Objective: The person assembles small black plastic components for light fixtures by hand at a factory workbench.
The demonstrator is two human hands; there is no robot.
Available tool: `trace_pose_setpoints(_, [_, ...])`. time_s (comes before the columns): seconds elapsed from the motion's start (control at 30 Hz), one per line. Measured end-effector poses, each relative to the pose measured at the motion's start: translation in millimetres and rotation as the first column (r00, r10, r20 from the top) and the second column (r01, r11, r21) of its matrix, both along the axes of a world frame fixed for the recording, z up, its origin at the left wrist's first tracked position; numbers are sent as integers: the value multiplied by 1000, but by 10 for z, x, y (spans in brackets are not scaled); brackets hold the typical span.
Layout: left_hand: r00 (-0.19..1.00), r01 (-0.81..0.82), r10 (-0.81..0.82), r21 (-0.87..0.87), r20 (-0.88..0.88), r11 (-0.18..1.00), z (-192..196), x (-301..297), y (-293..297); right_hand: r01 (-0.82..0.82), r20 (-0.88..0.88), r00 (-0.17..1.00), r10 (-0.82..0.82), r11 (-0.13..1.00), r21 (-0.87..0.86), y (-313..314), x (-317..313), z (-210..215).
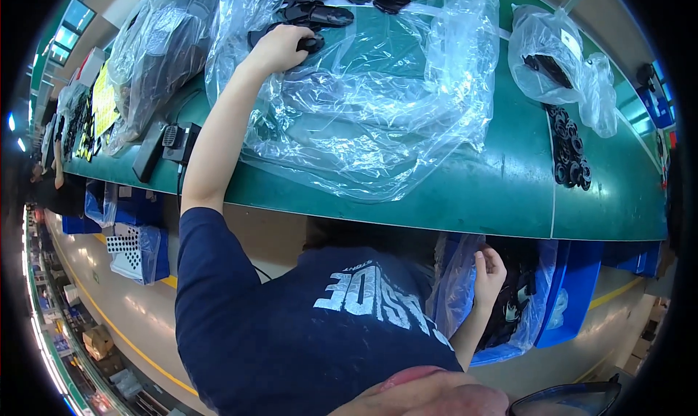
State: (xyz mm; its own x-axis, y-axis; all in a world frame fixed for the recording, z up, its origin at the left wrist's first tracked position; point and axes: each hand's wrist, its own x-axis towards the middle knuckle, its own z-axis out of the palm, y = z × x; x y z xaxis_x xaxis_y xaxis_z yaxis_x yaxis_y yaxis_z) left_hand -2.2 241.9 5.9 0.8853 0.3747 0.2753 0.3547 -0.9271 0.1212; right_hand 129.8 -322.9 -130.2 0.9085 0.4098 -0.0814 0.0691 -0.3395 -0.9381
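My left hand [282, 47] reaches to the far part of the green table, its fingers closed around a dark, rounded plastic part [313, 44]. That part lies at the near edge of a pile of similar black parts [318, 14] on a large clear plastic bag [349, 125]. Below the table edge, my right hand [490, 269] hangs over a blue bin [502, 353] lined with clear plastic. Its fingers are loosely bent and apart, with nothing visible in them. Black parts [518, 289] fill the bin beneath it.
A bulky bag of dark parts [163, 42] stands at left, near a black handheld device [174, 141]. Rows of black ring-shaped parts [570, 148] and a smaller clear bag [545, 53] lie on the table [502, 191] at right. Another person [54, 191] works far left.
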Motion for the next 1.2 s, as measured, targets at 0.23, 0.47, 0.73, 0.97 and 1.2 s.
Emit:
trace_pose_setpoints(0.23, [957,6,43,-166,287,986,106,21,24,-105,55,993,107,994,-34,167,-128,308])
trace_pose_setpoints(0.47, [629,308,325,-609,707,731,64,92,216,-167,-39,985,170,984,58,211,-107,414])
trace_pose_setpoints(0.73, [546,595,356,-650,758,472,430,155,-523,-189,-35,980,195,974,128,247,-221,618])
trace_pose_setpoints(0.97, [793,599,187,-798,580,-65,605,269,-1838,-468,334,866,372,838,280,949,-296,1208])
trace_pose_setpoints(1.2, [830,555,53,-814,555,-172,458,308,-2391,-373,-46,887,460,771,516,1572,-313,1325])
